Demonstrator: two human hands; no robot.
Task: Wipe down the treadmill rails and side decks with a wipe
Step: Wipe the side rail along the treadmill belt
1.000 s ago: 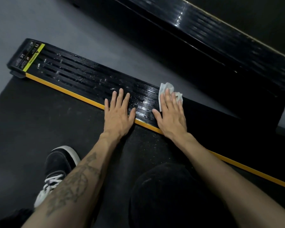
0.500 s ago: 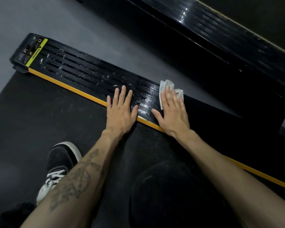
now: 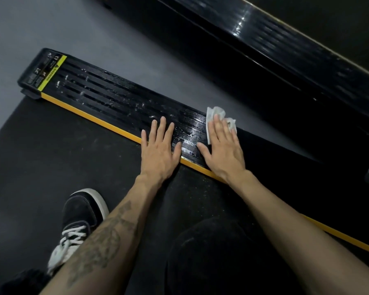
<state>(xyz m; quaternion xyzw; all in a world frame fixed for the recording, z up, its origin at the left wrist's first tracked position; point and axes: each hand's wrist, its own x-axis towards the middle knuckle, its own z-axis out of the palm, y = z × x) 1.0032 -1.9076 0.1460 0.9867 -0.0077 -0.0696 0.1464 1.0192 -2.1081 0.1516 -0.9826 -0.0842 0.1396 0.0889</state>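
A black ribbed side deck [image 3: 107, 96] with a yellow inner edge [image 3: 90, 118] runs from upper left to lower right beside the dark treadmill belt [image 3: 51, 156]. Its surface shows wet streaks and a glossy patch between my hands. My right hand [image 3: 222, 150] lies flat, fingers straight, pressing a crumpled white wipe [image 3: 216, 112] onto the deck; most of the wipe is hidden under the fingers. My left hand [image 3: 160, 147] rests flat and bare on the deck just left of it, palm over the yellow edge.
A yellow-green warning label [image 3: 52, 73] marks the deck's far end. Grey floor [image 3: 136, 60] separates it from a neighbouring black treadmill's glossy deck [image 3: 275, 50] at upper right. My black sneaker [image 3: 79, 218] and knee [image 3: 211, 256] are on the belt.
Both hands hold nearly the same place on the deck; the right hand with the wipe has edged slightly to the right. The view has shifted a little.
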